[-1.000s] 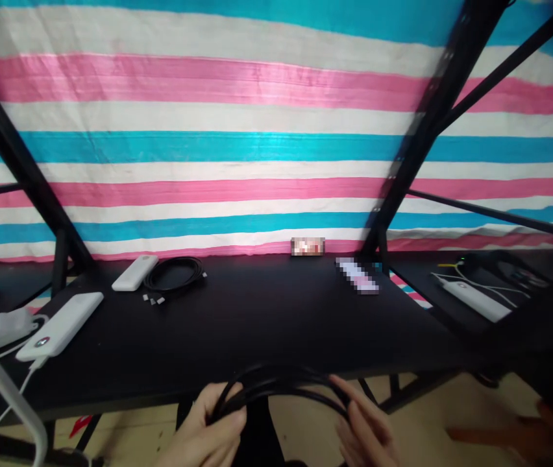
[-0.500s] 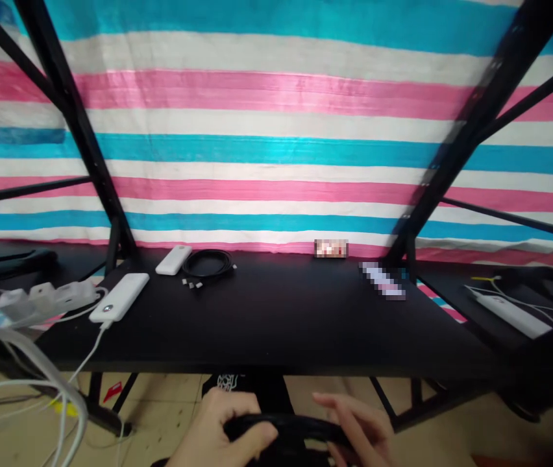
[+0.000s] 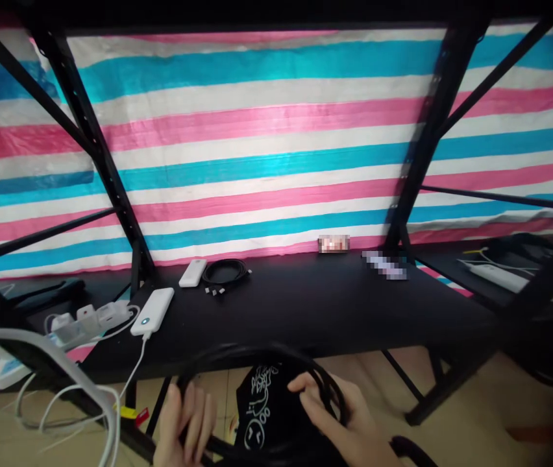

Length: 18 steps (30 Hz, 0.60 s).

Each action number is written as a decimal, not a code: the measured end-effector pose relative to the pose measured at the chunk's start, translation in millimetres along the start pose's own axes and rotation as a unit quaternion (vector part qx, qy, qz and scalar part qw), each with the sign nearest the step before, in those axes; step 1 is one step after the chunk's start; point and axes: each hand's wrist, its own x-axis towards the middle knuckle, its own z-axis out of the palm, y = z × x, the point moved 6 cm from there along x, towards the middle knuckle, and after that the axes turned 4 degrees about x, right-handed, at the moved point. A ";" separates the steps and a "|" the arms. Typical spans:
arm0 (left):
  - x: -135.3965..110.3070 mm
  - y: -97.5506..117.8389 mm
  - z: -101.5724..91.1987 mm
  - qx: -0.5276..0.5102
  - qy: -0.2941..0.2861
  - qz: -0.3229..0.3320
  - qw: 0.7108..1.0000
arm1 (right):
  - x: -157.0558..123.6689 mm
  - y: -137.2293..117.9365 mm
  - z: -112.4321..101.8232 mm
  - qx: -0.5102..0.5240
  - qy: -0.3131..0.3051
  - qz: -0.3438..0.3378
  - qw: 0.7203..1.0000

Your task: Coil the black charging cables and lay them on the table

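Observation:
Both my hands hold a coil of black cable (image 3: pixel 257 353) below the front edge of the black table (image 3: pixel 315 311). On the coil's left side my left hand (image 3: pixel 186 425) has its fingers curled round the strands. My right hand (image 3: pixel 342 415) grips the right side of the loop. Through the loop I see a black garment with a white print (image 3: pixel 264 408) on my lap.
On the table lie a white power bank with a lit dot (image 3: pixel 152 311), a second white power bank (image 3: pixel 193 272) and another coiled black cable (image 3: pixel 225 271). A white power strip (image 3: pixel 86 321) and loose white cords (image 3: pixel 62 402) are at the left. Black rack posts (image 3: pixel 422 143) stand behind.
The view has tilted and pulled back. The coil has come up and opened into a wider loop between my hands, which have spread further apart.

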 end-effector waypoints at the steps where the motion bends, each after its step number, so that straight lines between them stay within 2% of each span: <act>1: -1.1 3.4 2.5 -0.017 -0.001 -0.004 1.000 | -1.2 3.3 8.4 0.016 -0.032 0.010 0.999; 3: -6.2 5.5 13.5 -0.046 -0.006 -0.013 0.999 | -3.3 9.9 25.2 0.085 -0.099 0.025 0.991; 5: -13.3 1.8 29.5 -0.085 -0.015 -0.021 0.996 | -3.4 16.3 34.6 0.180 -0.126 0.048 0.974; 7: -19.5 -4.4 47.0 -0.117 -0.039 -0.029 0.992 | 0.1 21.8 34.2 0.262 -0.102 0.075 0.957; 11: -20.8 -15.8 72.7 -0.086 -0.097 -0.078 0.989 | 14.4 23.6 20.7 0.361 -0.028 0.102 0.926; 14: -10.0 -13.2 76.4 -0.078 -0.103 -0.081 0.988 | 23.6 20.5 15.4 0.406 -0.044 0.104 0.907; 16: 0.5 -14.8 71.4 -0.051 -0.092 -0.093 0.990 | 25.1 19.5 13.6 0.417 -0.086 0.104 0.899; 18: 11.5 -23.3 66.8 0.005 -0.109 -0.113 0.987 | 23.3 21.7 9.1 0.415 -0.125 0.113 0.894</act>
